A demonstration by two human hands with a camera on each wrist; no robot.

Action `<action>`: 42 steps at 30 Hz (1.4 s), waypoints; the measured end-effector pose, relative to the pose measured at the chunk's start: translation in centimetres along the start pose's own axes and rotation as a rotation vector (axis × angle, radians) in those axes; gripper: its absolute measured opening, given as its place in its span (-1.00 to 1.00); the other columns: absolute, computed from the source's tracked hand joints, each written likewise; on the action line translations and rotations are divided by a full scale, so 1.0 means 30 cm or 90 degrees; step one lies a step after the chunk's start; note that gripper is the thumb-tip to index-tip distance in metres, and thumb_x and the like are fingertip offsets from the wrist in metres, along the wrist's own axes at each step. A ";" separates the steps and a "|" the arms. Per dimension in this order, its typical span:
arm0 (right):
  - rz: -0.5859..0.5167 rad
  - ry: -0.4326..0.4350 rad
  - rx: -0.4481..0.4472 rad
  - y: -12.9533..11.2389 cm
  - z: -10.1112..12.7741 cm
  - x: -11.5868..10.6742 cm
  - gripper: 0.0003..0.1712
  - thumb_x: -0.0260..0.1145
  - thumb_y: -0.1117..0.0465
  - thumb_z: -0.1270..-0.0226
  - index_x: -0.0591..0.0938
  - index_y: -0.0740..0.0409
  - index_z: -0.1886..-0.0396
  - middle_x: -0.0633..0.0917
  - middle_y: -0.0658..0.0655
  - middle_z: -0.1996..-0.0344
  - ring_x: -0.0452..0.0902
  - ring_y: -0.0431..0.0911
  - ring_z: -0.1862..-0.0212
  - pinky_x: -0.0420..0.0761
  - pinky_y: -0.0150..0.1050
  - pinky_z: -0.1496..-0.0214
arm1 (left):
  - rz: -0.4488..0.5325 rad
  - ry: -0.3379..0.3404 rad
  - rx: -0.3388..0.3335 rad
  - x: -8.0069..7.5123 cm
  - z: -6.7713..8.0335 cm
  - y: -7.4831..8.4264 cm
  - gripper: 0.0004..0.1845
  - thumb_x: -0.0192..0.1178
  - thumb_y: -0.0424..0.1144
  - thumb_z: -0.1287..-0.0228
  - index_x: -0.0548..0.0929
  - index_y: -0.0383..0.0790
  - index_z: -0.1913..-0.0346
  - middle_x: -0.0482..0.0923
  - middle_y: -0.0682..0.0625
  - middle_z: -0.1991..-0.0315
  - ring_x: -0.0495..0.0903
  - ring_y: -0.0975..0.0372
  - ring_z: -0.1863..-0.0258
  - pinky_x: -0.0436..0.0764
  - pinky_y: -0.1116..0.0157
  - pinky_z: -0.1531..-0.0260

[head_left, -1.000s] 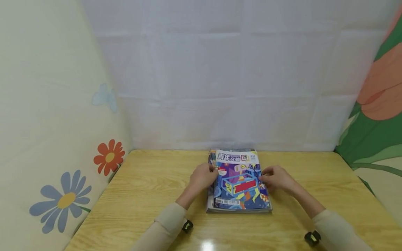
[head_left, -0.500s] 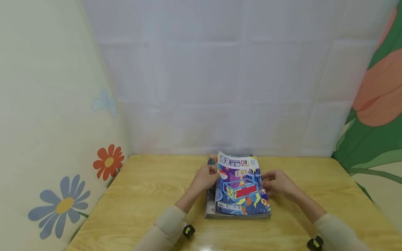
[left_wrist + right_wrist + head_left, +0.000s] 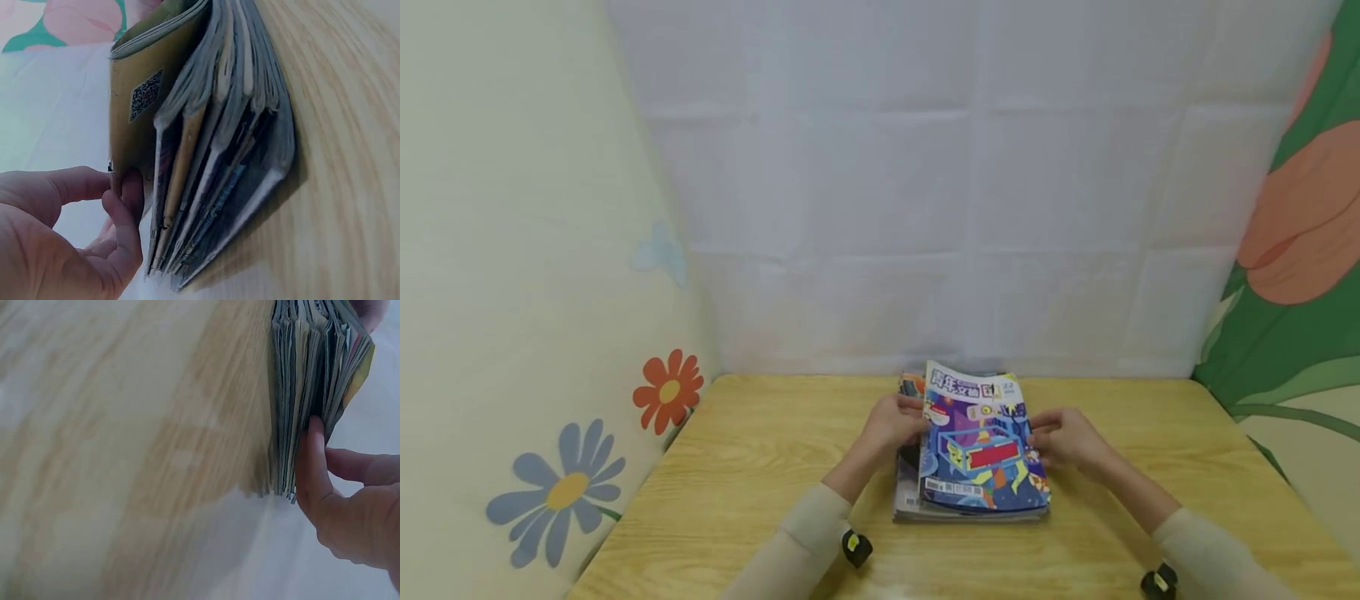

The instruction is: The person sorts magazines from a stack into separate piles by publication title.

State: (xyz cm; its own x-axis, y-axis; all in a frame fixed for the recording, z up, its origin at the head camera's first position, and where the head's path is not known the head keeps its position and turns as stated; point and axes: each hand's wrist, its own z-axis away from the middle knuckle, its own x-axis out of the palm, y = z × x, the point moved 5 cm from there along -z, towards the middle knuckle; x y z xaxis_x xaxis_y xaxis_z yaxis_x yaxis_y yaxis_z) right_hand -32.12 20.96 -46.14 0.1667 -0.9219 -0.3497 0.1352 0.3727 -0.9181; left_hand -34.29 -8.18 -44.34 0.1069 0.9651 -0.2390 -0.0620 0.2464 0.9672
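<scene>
A colourful magazine (image 3: 977,442) with a purple and blue cover lies on top of a stack of magazines (image 3: 907,498) on the table. Its left side is raised and its top left corner curls up. My left hand (image 3: 891,427) pinches that raised side between thumb and fingers. In the left wrist view the lifted magazine's tan underside (image 3: 134,106) with a QR code stands apart from the pile. At the right edge, my right hand (image 3: 1066,437) pinches the top magazine. One finger (image 3: 312,465) reaches into the gap beneath it in the right wrist view.
The wood-grain table (image 3: 760,467) extends around the stack. A white cloth (image 3: 865,183) hangs behind its far edge. Flower-patterned cloths close off the left side (image 3: 535,317) and the right side (image 3: 1300,350). A small black device (image 3: 856,547) sits by the left sleeve.
The top magazine's left side has come up off the stack, and the magazine has shifted slightly right, baring more of the pile's left side. Both hands keep to its edges.
</scene>
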 end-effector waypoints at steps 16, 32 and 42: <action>-0.177 -0.028 -0.019 -0.030 0.020 -0.076 -0.41 0.27 0.42 -0.40 0.35 0.67 -0.31 0.69 0.32 0.06 0.67 0.02 0.10 0.71 -0.06 0.03 | 0.175 -0.099 0.035 0.039 0.003 0.121 -0.35 0.31 -0.46 -0.13 0.49 -0.42 -0.35 0.66 -0.17 0.23 0.58 0.24 0.49 0.67 0.32 0.41; -0.406 -0.231 -0.012 -0.042 0.106 -0.162 -0.32 -0.06 0.22 -0.64 -0.04 0.21 -0.61 0.61 0.10 -0.09 0.49 0.02 -0.10 0.50 -0.08 -0.16 | 0.328 -0.199 0.071 0.152 0.005 0.321 -0.40 0.26 -0.51 -0.24 0.51 -0.27 -0.37 0.73 -0.16 0.25 0.66 0.20 0.46 0.67 0.31 0.37; -0.451 -0.257 -0.044 -0.001 0.137 -0.302 -0.03 -0.09 0.46 -0.55 -0.48 0.00 -0.61 0.60 0.04 -0.14 0.53 0.00 -0.16 0.54 -0.04 -0.21 | 0.328 -0.159 0.043 0.269 -0.083 0.238 -0.46 0.28 -0.49 -0.28 0.55 -0.28 -0.34 0.62 -0.10 0.19 0.57 0.24 0.45 0.64 0.32 0.34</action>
State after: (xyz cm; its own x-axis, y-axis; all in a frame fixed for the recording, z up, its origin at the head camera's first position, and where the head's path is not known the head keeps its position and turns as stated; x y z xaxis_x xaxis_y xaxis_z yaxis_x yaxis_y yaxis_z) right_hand -29.62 29.75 -42.16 0.4053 -0.8221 0.3999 0.2819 -0.3037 -0.9101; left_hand -36.36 1.58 -39.60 0.3117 0.9065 0.2849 -0.1062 -0.2647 0.9585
